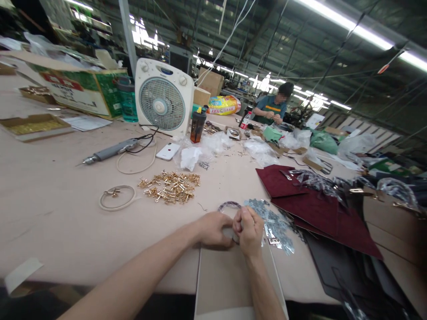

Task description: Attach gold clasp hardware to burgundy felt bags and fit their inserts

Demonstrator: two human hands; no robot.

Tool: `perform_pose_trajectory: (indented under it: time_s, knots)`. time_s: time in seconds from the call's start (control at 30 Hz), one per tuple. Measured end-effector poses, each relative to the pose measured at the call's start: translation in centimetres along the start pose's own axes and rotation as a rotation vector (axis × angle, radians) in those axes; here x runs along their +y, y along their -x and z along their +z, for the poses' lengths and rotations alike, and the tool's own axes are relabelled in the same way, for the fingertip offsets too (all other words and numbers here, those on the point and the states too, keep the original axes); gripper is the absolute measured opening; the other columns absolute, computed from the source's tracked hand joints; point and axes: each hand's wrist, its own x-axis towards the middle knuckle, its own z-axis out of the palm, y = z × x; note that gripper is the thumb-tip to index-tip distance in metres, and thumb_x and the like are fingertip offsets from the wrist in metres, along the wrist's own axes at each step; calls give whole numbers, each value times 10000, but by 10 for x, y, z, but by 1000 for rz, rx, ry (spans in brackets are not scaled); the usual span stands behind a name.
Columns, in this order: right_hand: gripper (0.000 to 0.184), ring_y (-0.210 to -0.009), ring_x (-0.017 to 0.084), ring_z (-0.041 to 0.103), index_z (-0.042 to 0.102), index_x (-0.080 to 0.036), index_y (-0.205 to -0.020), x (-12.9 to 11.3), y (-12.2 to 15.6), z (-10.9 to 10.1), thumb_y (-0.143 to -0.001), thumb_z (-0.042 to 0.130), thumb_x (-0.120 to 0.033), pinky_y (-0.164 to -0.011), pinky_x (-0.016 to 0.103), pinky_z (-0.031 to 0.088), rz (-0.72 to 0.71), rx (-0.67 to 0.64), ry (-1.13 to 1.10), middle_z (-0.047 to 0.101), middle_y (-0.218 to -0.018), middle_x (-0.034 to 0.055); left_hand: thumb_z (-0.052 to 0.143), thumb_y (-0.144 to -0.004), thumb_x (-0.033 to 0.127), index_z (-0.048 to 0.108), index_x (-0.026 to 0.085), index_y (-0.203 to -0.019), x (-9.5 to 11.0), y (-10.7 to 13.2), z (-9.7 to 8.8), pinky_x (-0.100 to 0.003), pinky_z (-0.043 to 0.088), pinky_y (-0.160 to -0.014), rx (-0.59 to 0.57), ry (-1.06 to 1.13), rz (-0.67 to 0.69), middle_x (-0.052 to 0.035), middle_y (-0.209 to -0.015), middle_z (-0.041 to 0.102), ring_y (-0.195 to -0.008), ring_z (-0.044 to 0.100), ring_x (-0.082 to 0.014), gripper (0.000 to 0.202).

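My left hand [213, 229] and my right hand [248, 229] meet over the far end of a beige leather panel [227, 275] at the table's front edge. Both are closed in a pinch on a small part that their fingers hide. A thin dark loop [228, 205] lies just beyond my knuckles. Right of my right hand spreads a pile of silver metal fittings [271, 220]. A heap of gold metal fittings [170, 186] lies farther off to the left.
Dark red panels [300, 200] and beige bags [393, 222] fill the right side. An electric screwdriver [110, 151], white phone [167, 151], cord loop [116, 198], fan [163, 100], dark bottle [197, 124] and boxes [76, 86] stand farther back. Another person [271, 109] works at the far end.
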Motion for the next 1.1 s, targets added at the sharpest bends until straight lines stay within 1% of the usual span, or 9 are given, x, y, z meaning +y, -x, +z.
perform_pose_trajectory:
  time_s: [0.1, 0.23, 0.33, 0.47, 0.6, 0.77, 0.87, 1.0, 1.1]
  knots:
    - [473, -380, 82, 354, 497, -210, -657, 1, -2, -3, -1021, 552, -507, -357, 202, 254, 14, -3, -60, 417, -494, -72, 637, -870, 314, 778, 297, -1090, -3, -1, -2, -227, 472, -758, -12, 44, 19, 34, -993, 802, -887, 706, -183, 262]
    - [461, -383, 80, 352, 502, -207, -655, 1, 0, -4, -1021, 560, -481, -357, 202, 244, -3, 8, -83, 428, -504, -67, 530, -977, 356, 808, 264, -1005, -3, -7, 1, -228, 460, -729, -2, 52, -17, 6, -919, 804, -848, 700, -178, 294]
    - [430, -391, 79, 342, 510, -206, -671, -1, 4, -5, -1022, 562, -450, -361, 201, 223, -10, 12, -132, 427, -517, -67, 536, -984, 348, 821, 275, -991, 0, -11, 2, -220, 466, -741, 5, 73, -33, 13, -910, 810, -860, 703, -173, 294]
    - [405, -391, 79, 332, 493, -211, -669, -13, 5, -8, -1023, 556, -397, -369, 207, 223, -60, 38, -227, 411, -520, -71, 549, -993, 375, 808, 345, -1095, 2, -12, 4, -215, 476, -814, 30, 102, -41, 50, -1024, 818, -923, 709, -161, 280]
    - [388, -390, 82, 331, 496, -215, -678, -22, 3, -9, -1026, 554, -375, -388, 222, 234, -121, 28, -250, 411, -514, -73, 579, -974, 392, 794, 349, -1136, 0, -13, 7, -222, 480, -804, 42, 111, -62, 54, -1032, 819, -899, 709, -163, 274]
    - [413, -398, 88, 332, 497, -216, -673, -10, 5, -8, -1028, 551, -419, -396, 226, 229, -61, -56, -162, 411, -510, -70, 545, -985, 381, 819, 307, -1024, 0, -12, 7, -210, 468, -739, 55, 113, -71, 34, -942, 815, -866, 701, -163, 286]
    - [416, -424, 96, 348, 500, -214, -670, -12, 6, -8, -1033, 544, -412, -418, 233, 242, -61, -81, -116, 415, -515, -61, 552, -980, 373, 819, 302, -983, 0, -11, 8, -201, 449, -711, 67, 106, -65, 39, -902, 804, -854, 689, -155, 277]
    - [386, -446, 108, 377, 511, -213, -678, -31, 11, -5, -1042, 523, -342, -458, 250, 282, -196, -66, -181, 411, -523, -57, 565, -968, 388, 812, 280, -951, -1, -12, 11, -202, 416, -673, 94, 99, -72, 47, -847, 779, -805, 664, -143, 270]
    - [391, -456, 118, 397, 511, -217, -666, -30, 15, -4, -1035, 520, -342, -479, 267, 318, -285, -69, -189, 412, -524, -55, 563, -962, 406, 808, 269, -926, -3, -12, 12, -207, 400, -649, 101, 102, -82, 51, -812, 763, -774, 649, -142, 283]
